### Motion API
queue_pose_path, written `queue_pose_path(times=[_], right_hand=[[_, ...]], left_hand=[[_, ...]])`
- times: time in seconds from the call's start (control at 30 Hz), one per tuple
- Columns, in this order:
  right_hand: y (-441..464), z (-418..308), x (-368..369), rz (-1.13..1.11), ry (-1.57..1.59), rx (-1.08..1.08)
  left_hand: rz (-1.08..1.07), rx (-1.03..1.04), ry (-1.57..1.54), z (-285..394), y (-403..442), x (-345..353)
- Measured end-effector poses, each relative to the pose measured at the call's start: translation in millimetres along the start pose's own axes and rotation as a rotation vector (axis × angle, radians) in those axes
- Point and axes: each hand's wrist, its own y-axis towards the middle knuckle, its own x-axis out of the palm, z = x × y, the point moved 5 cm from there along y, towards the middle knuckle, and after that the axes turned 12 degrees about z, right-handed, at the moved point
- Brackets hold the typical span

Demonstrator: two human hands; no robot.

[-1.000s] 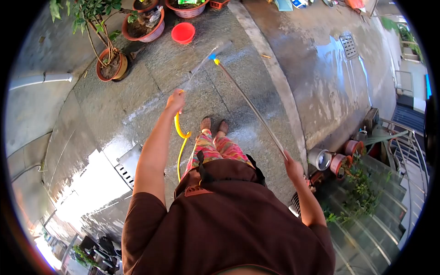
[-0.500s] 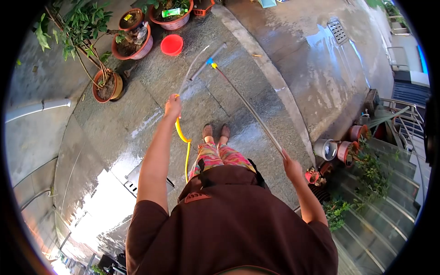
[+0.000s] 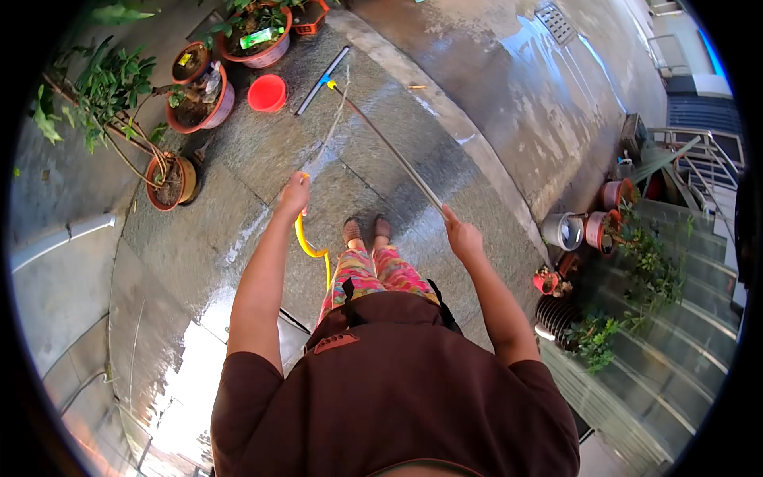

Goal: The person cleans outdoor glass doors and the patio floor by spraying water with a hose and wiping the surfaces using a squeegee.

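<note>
My left hand is closed around the end of a yellow hose, which hangs down beside my leg. From it a thin stream of water shoots forward onto the wet concrete. In my right hand is the long metal handle of a floor squeegee, gripped near its upper end. Its wide blade, with a blue and yellow joint, rests on the ground ahead, close to a red basin. The blade lies left of where the stream lands.
Potted plants stand at the left, among them a large pot and a smaller one. A raised concrete strip curves across the ground. At right are a pale bucket and more pots; a drain grate lies farther off.
My right hand has pushed forward and inward, and the squeegee blade has slid away and leftward toward the red basin. The hose still sprays from my left hand. The whole view has shifted slightly.
</note>
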Motion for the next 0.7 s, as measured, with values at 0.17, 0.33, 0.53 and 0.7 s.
queue_pose_path(times=[0.17, 0.33, 0.53, 0.7], right_hand=[[-82.4, 89.1, 9.3, 0.024, 0.054, 0.074], [-274.1, 190.5, -1.2, -0.154, 0.006, 0.365], [-379.9, 236.4, -18.9, -0.187, -0.044, 0.399], [-273.5, 227.0, -3.4, -0.18, -0.021, 0.348]], left_hand=[[-0.132, 0.009, 0.001, 4.4, 3.4, 31.4], [-0.176, 0.034, 0.025, 11.3, 0.0, 48.5], [-0.204, 0.038, 0.032, 15.5, -3.6, 63.3], [-0.189, 0.063, 0.007, 8.7, -9.8, 64.4]])
